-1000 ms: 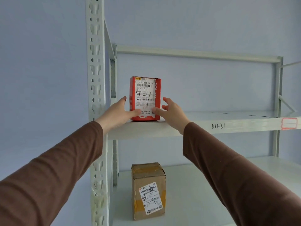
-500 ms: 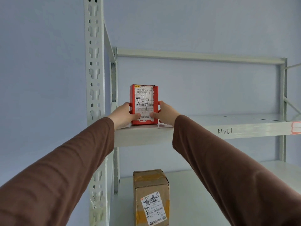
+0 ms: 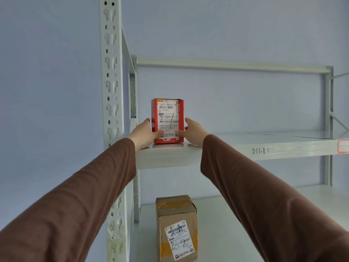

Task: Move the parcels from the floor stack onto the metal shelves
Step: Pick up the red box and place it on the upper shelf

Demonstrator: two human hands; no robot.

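A red parcel point(image 3: 181, 110) with a white shipping label stands upright near the left end of the upper metal shelf point(image 3: 245, 146). My left hand point(image 3: 144, 132) grips its left side, thumb across the front lower corner. My right hand point(image 3: 192, 130) grips its right side the same way. The parcel's base rests on the shelf surface. A brown cardboard parcel point(image 3: 176, 226) with a white label stands on the lower shelf point(image 3: 236, 233) directly below.
A perforated grey upright post point(image 3: 111, 91) rises at the left of the shelves. A rear crossbeam point(image 3: 226, 64) runs above the upper shelf. "D1621" is written on the shelf's front edge, and a red-bordered tag point(image 3: 343, 146) sits at the far right. Blue wall behind.
Both hands have closed in from beside the red parcel to grip its sides. The parcel sits slightly further back on the shelf, and the view has tilted upward.
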